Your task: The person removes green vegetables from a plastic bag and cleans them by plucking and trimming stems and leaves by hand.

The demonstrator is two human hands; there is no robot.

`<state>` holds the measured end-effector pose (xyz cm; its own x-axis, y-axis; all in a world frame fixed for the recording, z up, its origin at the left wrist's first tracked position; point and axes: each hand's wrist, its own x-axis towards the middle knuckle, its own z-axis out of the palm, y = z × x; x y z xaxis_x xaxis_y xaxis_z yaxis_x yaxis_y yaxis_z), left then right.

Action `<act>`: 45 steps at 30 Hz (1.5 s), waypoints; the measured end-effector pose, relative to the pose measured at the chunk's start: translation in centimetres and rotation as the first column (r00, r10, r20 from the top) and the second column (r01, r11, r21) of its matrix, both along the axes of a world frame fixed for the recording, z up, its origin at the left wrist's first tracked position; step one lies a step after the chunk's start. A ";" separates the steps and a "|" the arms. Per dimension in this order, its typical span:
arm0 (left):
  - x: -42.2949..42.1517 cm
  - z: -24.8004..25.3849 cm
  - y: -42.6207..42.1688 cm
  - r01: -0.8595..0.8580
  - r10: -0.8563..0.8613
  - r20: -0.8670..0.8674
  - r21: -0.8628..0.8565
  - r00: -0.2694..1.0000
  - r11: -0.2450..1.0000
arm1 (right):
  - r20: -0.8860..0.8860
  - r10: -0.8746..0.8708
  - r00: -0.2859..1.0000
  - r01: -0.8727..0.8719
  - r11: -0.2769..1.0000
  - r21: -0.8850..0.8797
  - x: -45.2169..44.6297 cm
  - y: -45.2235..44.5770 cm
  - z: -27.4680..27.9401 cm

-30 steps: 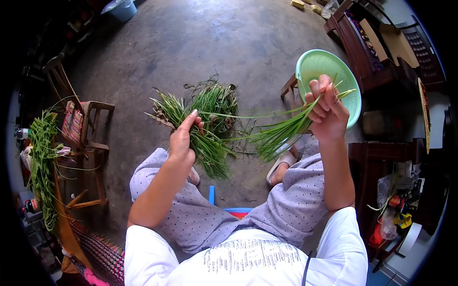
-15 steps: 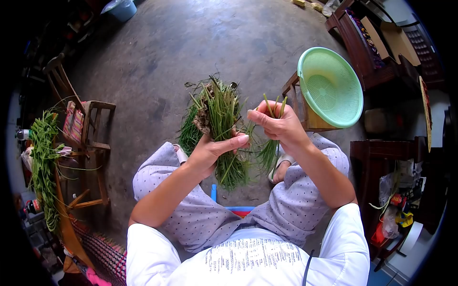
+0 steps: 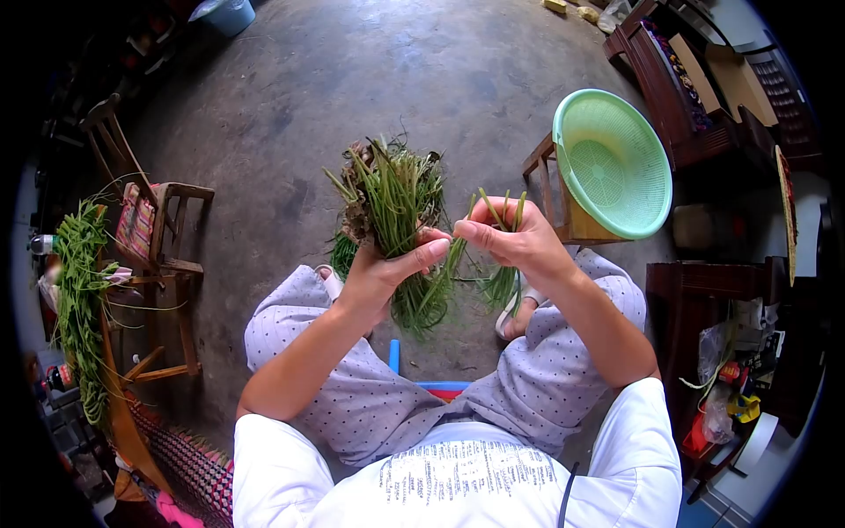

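Note:
My left hand (image 3: 387, 273) is wrapped round a thick bunch of long-stemmed greens (image 3: 393, 207), with brown, soil-like clumps at its far left end and leafy tips hanging toward me. My right hand (image 3: 513, 238) pinches a few thin green stalks (image 3: 502, 286); their cut-looking ends poke up above the fingers and feathery leaves hang below. The two hands are close together over the floor, thumbs facing each other, with a few strands between them. More dark green leaves (image 3: 343, 253) show behind my left hand, partly hidden by the bunch.
At the right a light green plastic colander (image 3: 612, 165) rests on a wooden stool (image 3: 585, 227). A wooden chair (image 3: 167, 211) stands at the left, near a heap of greens (image 3: 81, 308). Dark wooden furniture (image 3: 695, 132) lines the right side. A blue basin (image 3: 227, 16) is far back.
My left hand has shifted slightly left, and the bunch has tilted leftward. My right hand has moved slightly down and nearer the left, still pinching its stalks.

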<state>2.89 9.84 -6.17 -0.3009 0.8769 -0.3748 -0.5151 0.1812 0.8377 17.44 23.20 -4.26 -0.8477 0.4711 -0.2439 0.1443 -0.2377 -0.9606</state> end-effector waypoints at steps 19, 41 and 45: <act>-0.3 -0.4 -0.1 0.072 -0.081 -0.150 -0.064 0.985 0.995 | 0.049 -0.179 0.983 0.138 0.881 0.453 0.8 1.3 0.8; 0.0 -0.1 0.1 0.169 -0.168 -0.047 0.036 0.985 0.985 | 0.003 -0.028 1.000 0.028 0.999 0.031 0.2 -0.9 0.6; 0.0 0.3 0.1 0.130 -0.128 -0.047 0.053 0.991 0.990 | -0.002 -0.032 0.999 0.032 0.990 0.137 0.2 -0.9 0.3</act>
